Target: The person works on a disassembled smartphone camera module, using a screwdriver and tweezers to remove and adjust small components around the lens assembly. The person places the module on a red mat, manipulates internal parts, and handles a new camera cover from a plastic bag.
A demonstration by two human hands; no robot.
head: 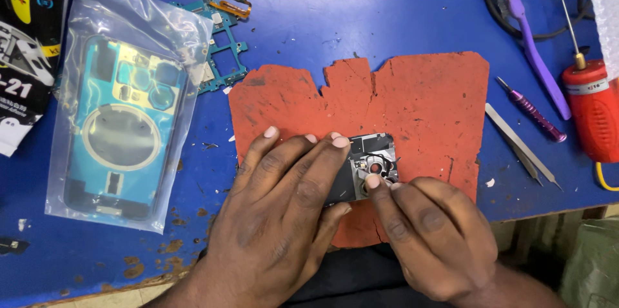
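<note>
Two bare hands were recorded over a blue worktable (361,5), items listed by descending size.

Worktable: blue top, scuffed and chipped along the near edge.

Orange-red work mat (419,108): ragged and stained, laid right of centre on the table.

Clear plastic bag (122,108): laid at the left, with a light-blue phone housing (122,134) enclosed.

Left hand (277,218): laid flat, fingers spread, pressed on the left part of a small dark phone assembly (371,159); nothing was gripped.

Right hand (432,237): fingers curled, fingertips (373,181) pinched at a round part on the assembly's near right corner; whether anything was held between them could not be told.

Red rotary tool (592,108): laid at the far right edge, with its thin bit pointed away.

Purple brush (535,50): laid far right, beside a black cable.

Green circuit frame (222,50): laid far of the mat's left corner, partly under the bag.

Phone assembly: rested on the mat's near middle, between both hands, its metal shields exposed.

Steel tweezers (522,147): laid just off the mat's right edge.

Purple-handled screwdriver (532,111): laid just far of the tweezers.
</note>
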